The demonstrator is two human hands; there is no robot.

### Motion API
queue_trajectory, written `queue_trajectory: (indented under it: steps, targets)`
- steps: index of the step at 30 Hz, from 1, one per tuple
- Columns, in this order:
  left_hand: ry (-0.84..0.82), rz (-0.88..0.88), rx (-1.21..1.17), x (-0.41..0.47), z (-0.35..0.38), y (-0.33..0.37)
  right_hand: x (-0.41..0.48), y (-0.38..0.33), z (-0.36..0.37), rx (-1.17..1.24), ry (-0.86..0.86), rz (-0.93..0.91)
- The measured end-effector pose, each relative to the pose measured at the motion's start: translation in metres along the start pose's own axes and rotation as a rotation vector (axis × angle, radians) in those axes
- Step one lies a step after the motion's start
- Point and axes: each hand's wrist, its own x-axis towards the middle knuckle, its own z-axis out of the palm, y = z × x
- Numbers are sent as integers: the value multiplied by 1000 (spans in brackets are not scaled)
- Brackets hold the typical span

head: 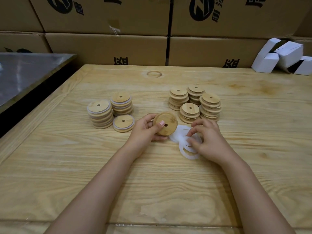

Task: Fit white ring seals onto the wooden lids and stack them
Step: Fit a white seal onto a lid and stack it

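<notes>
Lid (169, 130) in left grip (143, 132), seals (177, 134) under right grip (209, 141).

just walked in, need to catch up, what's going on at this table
A person is fitting seals onto lids. The left hand grips one wooden lid, while the right hand picks at the loose white ring seals on the table. Three sealed stacks stand on the left, four bare stacks on the right.

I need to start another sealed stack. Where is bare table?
Bare table lies left of the sealed stacks, near the front edge, and behind both groups. Crowded: the rings under the right hand, beside the plain stacks.
</notes>
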Motion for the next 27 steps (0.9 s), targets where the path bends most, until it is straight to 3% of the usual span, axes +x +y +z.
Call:
queue_trajectory:
  steps: [13, 27]
  targets:
    - [-139, 92, 55, -9, 3, 6, -3, -17, -8, 718, 69, 42]
    - [-107, 235, 221, -14, 18, 1, 3, -33, 15, 937, 264, 103]
